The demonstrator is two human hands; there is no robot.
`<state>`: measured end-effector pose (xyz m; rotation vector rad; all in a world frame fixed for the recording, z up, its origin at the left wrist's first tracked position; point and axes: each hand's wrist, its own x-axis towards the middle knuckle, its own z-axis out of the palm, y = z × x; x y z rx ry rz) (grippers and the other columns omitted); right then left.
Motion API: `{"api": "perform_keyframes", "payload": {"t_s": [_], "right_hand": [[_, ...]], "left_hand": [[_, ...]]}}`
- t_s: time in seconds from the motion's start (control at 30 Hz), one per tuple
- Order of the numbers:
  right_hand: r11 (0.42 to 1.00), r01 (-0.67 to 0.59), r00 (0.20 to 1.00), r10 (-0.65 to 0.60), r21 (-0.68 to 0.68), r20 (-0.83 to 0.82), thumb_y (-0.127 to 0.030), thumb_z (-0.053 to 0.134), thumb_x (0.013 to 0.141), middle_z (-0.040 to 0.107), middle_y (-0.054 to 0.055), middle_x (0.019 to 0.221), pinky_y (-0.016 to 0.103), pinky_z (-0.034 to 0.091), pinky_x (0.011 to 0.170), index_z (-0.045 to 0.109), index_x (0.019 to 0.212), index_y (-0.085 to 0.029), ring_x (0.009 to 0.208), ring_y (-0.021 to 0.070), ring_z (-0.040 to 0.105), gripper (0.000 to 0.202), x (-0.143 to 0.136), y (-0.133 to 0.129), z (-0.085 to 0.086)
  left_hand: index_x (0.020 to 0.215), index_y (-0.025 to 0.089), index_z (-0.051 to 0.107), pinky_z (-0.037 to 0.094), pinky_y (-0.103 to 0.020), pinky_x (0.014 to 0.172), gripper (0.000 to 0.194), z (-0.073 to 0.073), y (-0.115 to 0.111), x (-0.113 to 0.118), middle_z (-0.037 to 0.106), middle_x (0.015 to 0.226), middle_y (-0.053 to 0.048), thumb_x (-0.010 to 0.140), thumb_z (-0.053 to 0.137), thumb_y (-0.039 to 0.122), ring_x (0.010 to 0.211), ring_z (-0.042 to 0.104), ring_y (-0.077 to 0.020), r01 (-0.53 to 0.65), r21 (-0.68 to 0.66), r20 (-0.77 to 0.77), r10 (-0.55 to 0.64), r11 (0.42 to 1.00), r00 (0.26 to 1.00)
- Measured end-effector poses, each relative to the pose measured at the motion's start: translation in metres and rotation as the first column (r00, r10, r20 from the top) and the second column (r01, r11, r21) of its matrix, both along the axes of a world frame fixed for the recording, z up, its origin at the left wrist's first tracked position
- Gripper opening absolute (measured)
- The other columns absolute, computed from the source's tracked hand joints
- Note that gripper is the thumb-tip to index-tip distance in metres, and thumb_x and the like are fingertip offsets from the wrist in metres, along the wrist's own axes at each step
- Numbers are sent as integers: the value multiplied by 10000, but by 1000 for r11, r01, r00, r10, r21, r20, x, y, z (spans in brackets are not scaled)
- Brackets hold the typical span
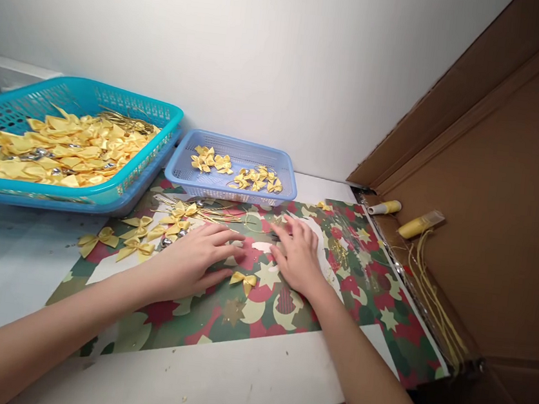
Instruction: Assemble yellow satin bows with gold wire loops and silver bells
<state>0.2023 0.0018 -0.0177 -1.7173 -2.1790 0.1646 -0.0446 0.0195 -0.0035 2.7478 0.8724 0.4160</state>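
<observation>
My left hand (202, 256) lies low over the patterned sheet, fingers stretched to the right with nothing seen in them. Beside its thumb sits a single yellow ribbon bow (243, 281). My right hand (298, 254) faces it, thumb and index finger apart, close to a thin gold cord (253, 228) that curves on the sheet. A small dark thing near its fingertips is too hidden to name. Left of my left hand are several yellow bows (135, 246), small silver bells (166, 242) and a bundle of gold cords (214, 212).
A turquoise basket (163, 109) heaped with yellow bows stands at the left. Behind my hands is a smaller blue basket (229, 194) with several bows. A cardboard wall (501, 222) borders the right side, with a yellow-white tube (385, 207) and yellow cords (437, 305) along it.
</observation>
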Motion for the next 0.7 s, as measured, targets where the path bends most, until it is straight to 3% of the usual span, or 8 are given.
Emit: {"api": "perform_keyframes", "payload": {"t_s": [0.17,0.3,0.4,0.53,0.6,0.7], "right_hand": [[997,-79,997,79,-7,1,-270,518,941,480,92,1458,602,149,1145,611,1244,-245,1377,329,316,319,-13,1,-5],[998,-53,998,54,32,-35,-280,629,883,563,114,1332,554,239,1098,646,1135,-221,1272,319,398,259,-17,10,-1],[996,-92,995,92,8,24,-278,694,839,615,113,1179,518,319,1012,674,973,-205,1135,303,454,154,-22,25,6],[989,-142,985,145,-33,96,-235,642,880,619,98,1051,484,342,944,656,836,-193,1046,272,461,63,-30,42,10],[990,-138,990,139,-36,28,-216,604,903,618,85,1042,469,340,941,641,836,-191,1038,255,464,81,-30,45,11],[995,-84,966,69,-51,-248,-202,560,914,621,57,1031,413,352,934,611,802,-193,1040,228,473,123,-22,48,16]], "left_hand": [[1049,266,669,426,-412,928,207,0,-6,6,647,1222,-61,938,495,288,1123,539,-265,20,-48,25,-19,999,999],[1017,243,669,437,-384,878,214,3,-10,9,680,1149,-63,954,467,269,1037,566,-239,20,-63,45,-17,998,999],[985,228,668,442,-381,868,220,5,-11,10,694,1107,-67,959,452,254,1007,574,-233,1,-61,64,3,998,998],[978,218,677,449,-394,884,231,5,-12,9,706,1060,-78,952,450,253,994,582,-242,-40,-57,103,46,998,994],[956,209,687,462,-389,874,253,5,-12,7,710,1039,-83,951,440,262,978,594,-240,-74,-85,144,86,994,986],[903,206,706,480,-376,868,274,9,-10,8,724,1005,-80,939,455,310,966,619,-239,-139,-199,226,183,970,957]]}}
